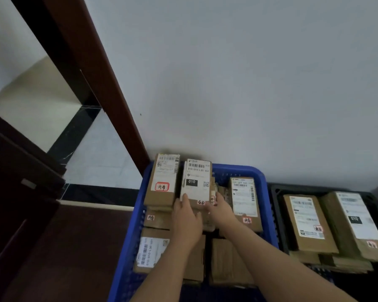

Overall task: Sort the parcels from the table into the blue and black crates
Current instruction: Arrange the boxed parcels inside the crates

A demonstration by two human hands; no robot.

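Both hands are on one parcel [196, 182] over the blue crate [240, 171]. Left hand [187, 216] grasps its near-left edge, thumb on the white label. Right hand [219, 208] grasps the near-right corner, fingers curled round the side. So both grips are clenched on the parcel, neither released. The parcel sits tilted up at the back of the blue crate, near end low; whether it already rests on the boxes under it or is just above them, cannot tell.

Progress, as a judgement: well along. The blue crate holds many boxes already: a tall box [163, 182] just left of the held one, another labelled box [246, 199] to the right, flat ones [151, 251] stacked nearer the camera. The black crate [277, 192] beside it on the right also holds several, two labelled boxes [308, 221] on top of a stack. Both crates stand against the wall [227, 83].

The counter is out of view, so how many parcels are left cannot be told. Step in hand looks like placing this parcel into the blue crate, then letting go. Blue crate is getting crowded; room for more is tight.
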